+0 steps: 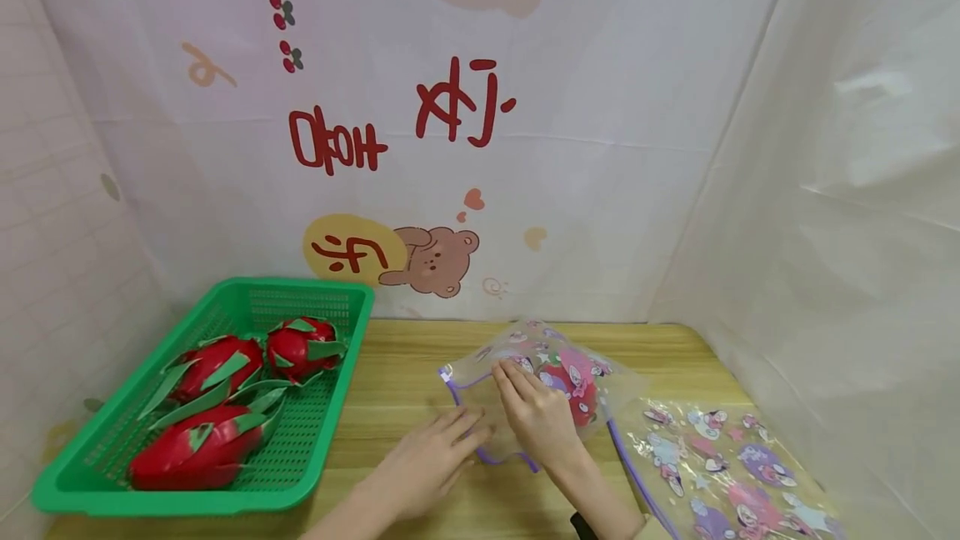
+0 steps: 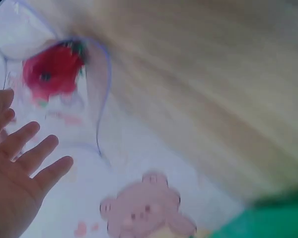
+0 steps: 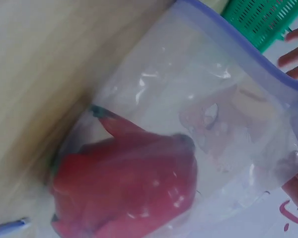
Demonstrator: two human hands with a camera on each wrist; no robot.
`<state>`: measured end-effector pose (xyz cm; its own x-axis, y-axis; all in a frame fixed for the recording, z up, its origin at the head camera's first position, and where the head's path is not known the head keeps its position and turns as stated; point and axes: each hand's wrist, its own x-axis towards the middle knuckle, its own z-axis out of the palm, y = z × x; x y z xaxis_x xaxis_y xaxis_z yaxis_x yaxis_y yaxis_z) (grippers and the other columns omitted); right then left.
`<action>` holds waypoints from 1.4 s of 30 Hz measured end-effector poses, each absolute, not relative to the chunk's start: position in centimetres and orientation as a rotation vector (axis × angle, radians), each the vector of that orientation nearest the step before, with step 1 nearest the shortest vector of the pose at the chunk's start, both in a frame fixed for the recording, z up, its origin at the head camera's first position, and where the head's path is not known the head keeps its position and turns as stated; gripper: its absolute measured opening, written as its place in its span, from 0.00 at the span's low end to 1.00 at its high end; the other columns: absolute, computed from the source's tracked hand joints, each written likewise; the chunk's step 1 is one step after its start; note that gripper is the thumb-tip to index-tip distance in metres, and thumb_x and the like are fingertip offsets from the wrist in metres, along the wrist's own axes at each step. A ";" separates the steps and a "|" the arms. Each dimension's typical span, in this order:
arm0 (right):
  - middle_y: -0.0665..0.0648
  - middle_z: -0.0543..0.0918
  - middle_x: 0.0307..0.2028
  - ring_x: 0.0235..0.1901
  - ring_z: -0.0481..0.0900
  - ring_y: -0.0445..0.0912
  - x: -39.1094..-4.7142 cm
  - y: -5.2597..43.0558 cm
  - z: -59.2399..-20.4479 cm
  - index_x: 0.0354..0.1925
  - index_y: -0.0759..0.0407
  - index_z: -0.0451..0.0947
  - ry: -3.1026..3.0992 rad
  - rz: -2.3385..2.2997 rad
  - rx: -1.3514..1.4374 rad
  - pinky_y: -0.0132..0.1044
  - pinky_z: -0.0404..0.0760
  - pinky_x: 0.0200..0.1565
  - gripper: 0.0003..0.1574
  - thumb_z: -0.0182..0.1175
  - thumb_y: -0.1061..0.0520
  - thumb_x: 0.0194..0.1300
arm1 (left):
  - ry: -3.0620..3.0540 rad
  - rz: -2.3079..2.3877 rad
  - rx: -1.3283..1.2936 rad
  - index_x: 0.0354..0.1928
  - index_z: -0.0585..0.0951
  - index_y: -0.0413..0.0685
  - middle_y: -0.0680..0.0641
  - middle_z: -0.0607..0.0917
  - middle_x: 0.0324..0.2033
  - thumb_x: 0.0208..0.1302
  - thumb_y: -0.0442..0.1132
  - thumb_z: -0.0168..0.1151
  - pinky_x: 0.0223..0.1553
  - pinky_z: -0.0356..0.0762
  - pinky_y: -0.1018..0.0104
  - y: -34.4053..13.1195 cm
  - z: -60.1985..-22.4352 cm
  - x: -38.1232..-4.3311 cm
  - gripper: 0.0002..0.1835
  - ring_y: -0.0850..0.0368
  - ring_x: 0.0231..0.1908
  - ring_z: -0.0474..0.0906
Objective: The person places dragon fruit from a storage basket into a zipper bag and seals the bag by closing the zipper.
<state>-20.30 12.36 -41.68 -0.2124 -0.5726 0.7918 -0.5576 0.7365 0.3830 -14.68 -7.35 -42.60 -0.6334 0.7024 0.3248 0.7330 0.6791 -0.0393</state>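
A clear zip bag (image 1: pixel 487 407) printed with cartoon figures lies on the table, its purple-edged mouth gaping towards me. Inside it is a red dragon fruit (image 3: pixel 129 183) with green tips, also visible through the film in the head view. My right hand (image 1: pixel 542 417) rests over the bag's upper side with its fingers extended. Beside the mouth, my left hand (image 1: pixel 433 458) has its fingers spread and relaxed near the purple edge. In the left wrist view the left hand (image 2: pixel 20 168) holds nothing.
At the left stands a green basket (image 1: pixel 187 502) with three dragon fruits (image 1: pixel 197 447) in it. Another printed zip bag (image 1: pixel 720 465) lies flat at the right, close to the first one. A white printed cloth (image 1: pixel 585 215) backs the table, and pale sheets hang at both sides.
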 end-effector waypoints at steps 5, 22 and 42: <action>0.61 0.88 0.34 0.26 0.87 0.50 -21.0 13.0 -40.4 0.38 0.65 0.84 -1.848 0.065 0.868 0.31 0.82 0.21 0.27 0.36 0.61 0.75 | -2.424 -0.175 -1.036 0.60 0.75 0.51 0.48 0.80 0.57 0.63 0.43 0.61 0.57 0.78 0.55 -10.5 -40.8 -14.1 0.23 0.48 0.59 0.76; 0.61 0.88 0.29 0.21 0.85 0.50 -23.0 15.4 -38.3 0.36 0.67 0.83 -1.904 0.195 0.787 0.30 0.81 0.21 0.17 0.66 0.73 0.43 | -2.765 -0.211 -0.566 0.58 0.75 0.40 0.37 0.80 0.52 0.57 0.38 0.67 0.44 0.81 0.46 -22.9 -35.2 -17.6 0.26 0.38 0.52 0.76; 0.62 0.88 0.30 0.20 0.85 0.50 -23.5 16.8 -37.4 0.37 0.68 0.84 -1.954 0.289 0.752 0.31 0.81 0.21 0.16 0.66 0.74 0.45 | -3.121 0.048 -0.507 0.68 0.59 0.42 0.31 0.62 0.67 0.32 0.45 0.82 0.55 0.62 0.25 -27.4 -38.8 -25.5 0.58 0.26 0.64 0.59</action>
<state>-23.47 16.82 -37.38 -0.3242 -0.3821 0.8654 -0.6160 0.7796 0.1135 -25.54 -27.40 -38.76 -0.9483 0.3163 -0.0252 0.3169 0.9481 -0.0265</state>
